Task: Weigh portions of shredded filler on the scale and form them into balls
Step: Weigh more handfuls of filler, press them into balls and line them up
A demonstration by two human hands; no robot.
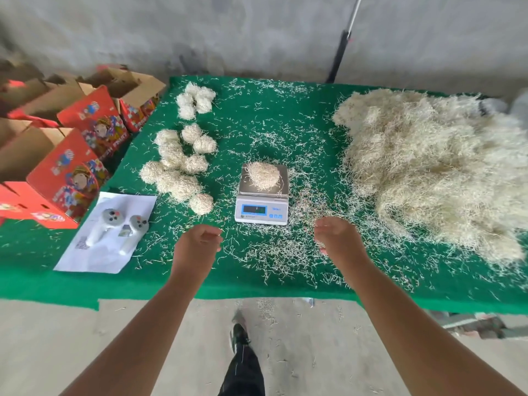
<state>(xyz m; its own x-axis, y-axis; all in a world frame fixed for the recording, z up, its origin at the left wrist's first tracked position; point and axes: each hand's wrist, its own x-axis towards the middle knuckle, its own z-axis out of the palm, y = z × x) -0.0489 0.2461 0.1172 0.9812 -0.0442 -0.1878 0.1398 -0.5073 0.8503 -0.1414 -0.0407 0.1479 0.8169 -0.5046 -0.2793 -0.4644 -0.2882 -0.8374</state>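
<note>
Waiting on the scale [262, 195], the weighed portion of filler [263, 176] sits ready for balling.

It lies straight ahead toward the tabletop's far edge, midway between the hands and equally near to each. The left hand [200, 243] and right hand [337, 237] hover loosely curled, holding nothing. It is a roundish clump with no clear long axis. Finished balls [177, 164] cluster by the left edge; the loose filler heap [428, 167] fills the right.

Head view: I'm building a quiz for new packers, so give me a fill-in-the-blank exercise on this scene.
1. The portion lies on the ____.
2. The table cover is ____.
3. The finished balls lie to the scale's ____.
4. The loose pile lies to its ____.

Missing: scale; green; left; right
</note>
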